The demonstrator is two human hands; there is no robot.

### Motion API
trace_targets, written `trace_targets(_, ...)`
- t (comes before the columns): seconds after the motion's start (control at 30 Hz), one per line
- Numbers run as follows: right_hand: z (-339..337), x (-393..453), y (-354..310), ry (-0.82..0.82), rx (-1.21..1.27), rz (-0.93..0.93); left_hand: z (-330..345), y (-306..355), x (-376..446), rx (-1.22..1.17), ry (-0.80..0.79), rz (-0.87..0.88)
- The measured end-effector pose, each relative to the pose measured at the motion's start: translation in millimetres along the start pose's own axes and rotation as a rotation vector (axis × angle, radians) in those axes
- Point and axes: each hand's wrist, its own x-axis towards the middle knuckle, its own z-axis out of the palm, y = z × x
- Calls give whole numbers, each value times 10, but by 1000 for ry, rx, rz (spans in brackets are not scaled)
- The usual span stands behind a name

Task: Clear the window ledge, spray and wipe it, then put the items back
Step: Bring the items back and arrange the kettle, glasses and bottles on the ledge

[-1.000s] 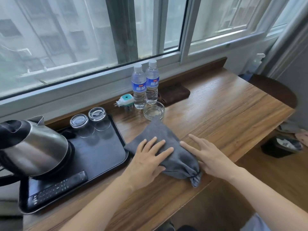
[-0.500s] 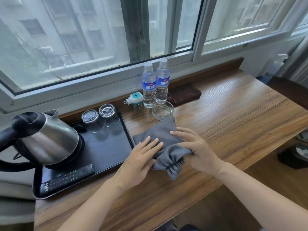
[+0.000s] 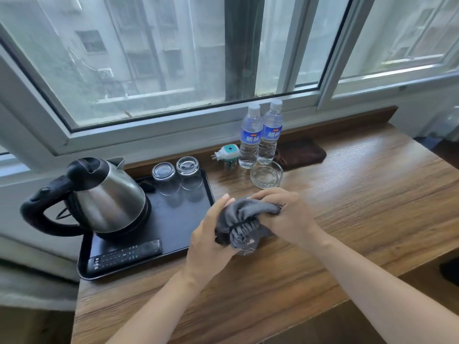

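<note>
A grey drawstring cloth pouch (image 3: 244, 219) is bunched up just above the wooden ledge (image 3: 360, 202), between both hands. My left hand (image 3: 211, 234) cups its left side with the fingers wrapped round it. My right hand (image 3: 285, 214) grips its right end, fingers curled over the fabric. Behind them stand two water bottles (image 3: 260, 135), a glass ashtray (image 3: 266, 174) and a teal plug-in device (image 3: 227, 152). A brown folded cloth (image 3: 301, 152) lies by the wall.
A black tray (image 3: 173, 219) on the left carries a steel kettle (image 3: 106, 197), two upturned glasses (image 3: 177, 170) and a remote control (image 3: 124, 256). The window frame (image 3: 173, 130) runs behind. The ledge's front edge is near my forearms.
The pouch lay flat under my two open hands a second ago. My right hand folded it leftward, and now both hands have lifted and bunched it together.
</note>
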Motion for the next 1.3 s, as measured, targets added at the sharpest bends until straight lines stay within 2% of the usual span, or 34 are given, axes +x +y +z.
trace_targets(0.1, 42, 69, -32, 1, 40, -15, -13, 22, 88, -39, 57, 27)
trace_targets(0.3, -56, 130, -164, -50, 75, 33, -129, 188, 397, -114, 17, -26)
trace_targets(0.43, -140, 82, -200, -114, -84, -187, -171, 282, 605, -383, -24, -152)
trace_targets(0.53, -141, 76, -77, -228, -245, -304, -192, 354, 762, -532, -85, -147)
trace_targets(0.63, -99, 112, 31, -318, -256, -269, -197, 374, 880, -579, -122, -172)
trace_targets(0.73, -53, 146, 112, -352, -265, -186, -177, 350, 974, -578, -92, -212)
trace_targets(1.0, -24, 204, 289, -214, -161, -143, -79, 264, 1123, -535, -79, -246)
trace_targets(1.13, 112, 274, 291, -243, -119, -140, 46, 347, 1232, -579, 64, -280)
trace_targets(1.3, 277, 357, 316, -92, -38, -129, 196, 374, 1349, -623, 167, -365)
